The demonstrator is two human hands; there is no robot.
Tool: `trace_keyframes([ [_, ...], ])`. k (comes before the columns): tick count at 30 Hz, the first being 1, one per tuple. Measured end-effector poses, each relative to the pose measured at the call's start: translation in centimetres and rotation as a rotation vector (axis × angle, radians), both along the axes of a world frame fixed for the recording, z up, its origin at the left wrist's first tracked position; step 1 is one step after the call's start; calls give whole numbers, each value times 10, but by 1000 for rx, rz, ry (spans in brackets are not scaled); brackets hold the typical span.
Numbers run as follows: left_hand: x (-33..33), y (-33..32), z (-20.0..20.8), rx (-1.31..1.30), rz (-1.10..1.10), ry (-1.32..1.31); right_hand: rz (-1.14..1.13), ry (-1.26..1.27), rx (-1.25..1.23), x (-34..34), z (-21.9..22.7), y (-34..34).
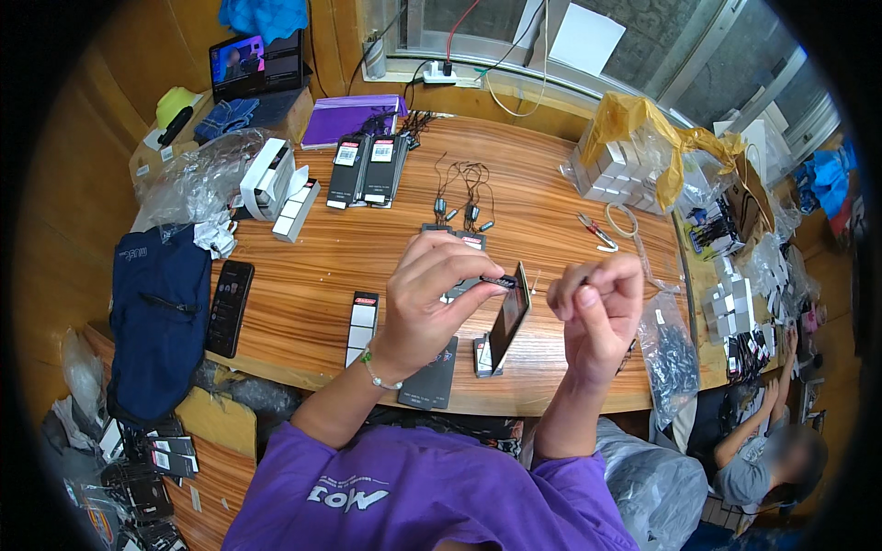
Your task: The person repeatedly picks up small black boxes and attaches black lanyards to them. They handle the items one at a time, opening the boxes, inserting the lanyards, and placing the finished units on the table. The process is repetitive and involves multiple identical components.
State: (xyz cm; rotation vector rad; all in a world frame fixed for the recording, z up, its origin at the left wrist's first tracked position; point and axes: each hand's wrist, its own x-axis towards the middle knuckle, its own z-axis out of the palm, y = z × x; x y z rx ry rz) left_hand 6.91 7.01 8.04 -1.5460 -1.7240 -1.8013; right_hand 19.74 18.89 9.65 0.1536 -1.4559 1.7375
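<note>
My left hand [432, 292] pinches a small dark oblong piece [499, 281] between thumb and fingers, above the table. Close to its fingertips a dark card [509, 326] stands on edge, tilted; what holds it up is not clear. To the right, my right hand [602, 312] is raised with thumb and fingers pressed together; anything in them is too small to make out. Below lie a black printed card [429, 381] and a small box with a white label [484, 356]. A strip with white labels [362, 329] lies left of my left wrist.
Stacked black cards [367, 174] and corded small pieces [464, 197] lie at the back. A phone [230, 308] and a blue bag [158, 317] are at left. Pliers [597, 232], tape [622, 220], white boxes [611, 174] and a plastic bag [668, 354] lie right, with another person [772, 464] beyond.
</note>
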Motion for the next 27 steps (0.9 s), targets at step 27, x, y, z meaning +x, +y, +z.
trace_keyframes([
  [27, -9, -1, 22, -65, -158, -6, 100, -378, 131, -1, 6, 3],
])
